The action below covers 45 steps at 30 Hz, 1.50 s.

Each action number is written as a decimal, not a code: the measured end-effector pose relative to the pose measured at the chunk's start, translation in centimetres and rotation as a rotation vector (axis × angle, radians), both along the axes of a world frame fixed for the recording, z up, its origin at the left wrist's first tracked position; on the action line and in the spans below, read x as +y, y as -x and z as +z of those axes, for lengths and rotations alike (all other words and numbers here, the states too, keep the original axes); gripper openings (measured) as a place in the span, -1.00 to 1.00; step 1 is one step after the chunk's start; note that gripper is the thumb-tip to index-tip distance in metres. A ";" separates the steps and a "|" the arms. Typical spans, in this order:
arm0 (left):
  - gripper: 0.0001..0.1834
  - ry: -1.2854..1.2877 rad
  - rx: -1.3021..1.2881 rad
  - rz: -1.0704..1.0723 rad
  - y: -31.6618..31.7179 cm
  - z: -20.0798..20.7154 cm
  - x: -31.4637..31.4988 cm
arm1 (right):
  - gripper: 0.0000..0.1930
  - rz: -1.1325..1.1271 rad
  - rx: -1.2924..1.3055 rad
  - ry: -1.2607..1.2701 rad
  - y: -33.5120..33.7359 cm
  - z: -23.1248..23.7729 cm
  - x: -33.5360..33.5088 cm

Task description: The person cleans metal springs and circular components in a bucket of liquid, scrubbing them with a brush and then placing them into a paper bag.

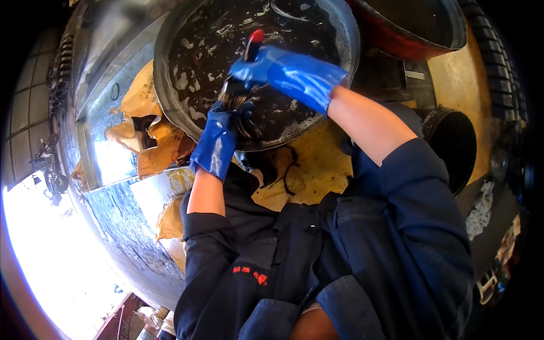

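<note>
Gripping brush (249,52) in right hand (256,68), wrapped firmly round the dark handle; red end toward 1 o'clock, bristles (233,100) toward 7. Held over tub (161,71), on its 7 o'clock side, above dark, foamy water (198,62). Seen just below, toward 6 o'clock: left hand (221,116), partly curled at the bristles; impossible to make out whether clasping them or something beneath. For good brushing, probably: steady left wrist, keep strokes short and inside the rim, point bristles downward to drip into tub, rewet often.
</note>
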<state>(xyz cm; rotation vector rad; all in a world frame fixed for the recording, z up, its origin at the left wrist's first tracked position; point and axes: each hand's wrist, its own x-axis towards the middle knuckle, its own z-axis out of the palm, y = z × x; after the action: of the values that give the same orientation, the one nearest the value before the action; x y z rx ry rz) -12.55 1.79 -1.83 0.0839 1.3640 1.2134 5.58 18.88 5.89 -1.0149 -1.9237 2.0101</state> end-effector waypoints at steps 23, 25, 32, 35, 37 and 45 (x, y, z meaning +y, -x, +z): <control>-0.58 -0.080 0.060 -0.099 -1.0 1.4 -0.1 | -0.60 -0.024 -0.255 -0.233 0.2 -1.6 0.8; -0.59 -0.039 0.016 -0.105 -1.7 2.1 0.6 | -0.60 -0.128 -0.319 -0.352 -0.5 -3.5 1.4; -0.69 0.186 -0.156 -0.167 -2.5 2.9 2.1 | -0.55 -0.168 -0.402 -0.175 -3.1 -2.9 3.2; -0.68 0.001 -0.028 -0.194 -3.4 2.2 2.5 | -0.54 -0.336 -0.247 -0.180 -3.3 -1.1 2.5; -0.68 -0.043 0.165 -0.221 -4.3 2.3 2.9 | -0.57 -0.425 -0.156 -0.326 -3.5 -0.7 2.5; -0.66 0.035 -0.054 -0.127 -0.6 0.7 1.2 | -0.61 -0.361 -0.190 -0.280 -4.1 -0.8 2.8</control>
<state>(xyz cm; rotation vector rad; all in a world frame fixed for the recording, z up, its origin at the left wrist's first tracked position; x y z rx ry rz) -11.98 2.95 -1.13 0.1109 1.3126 1.0788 9.67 21.72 5.10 -1.3953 -1.8742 1.4520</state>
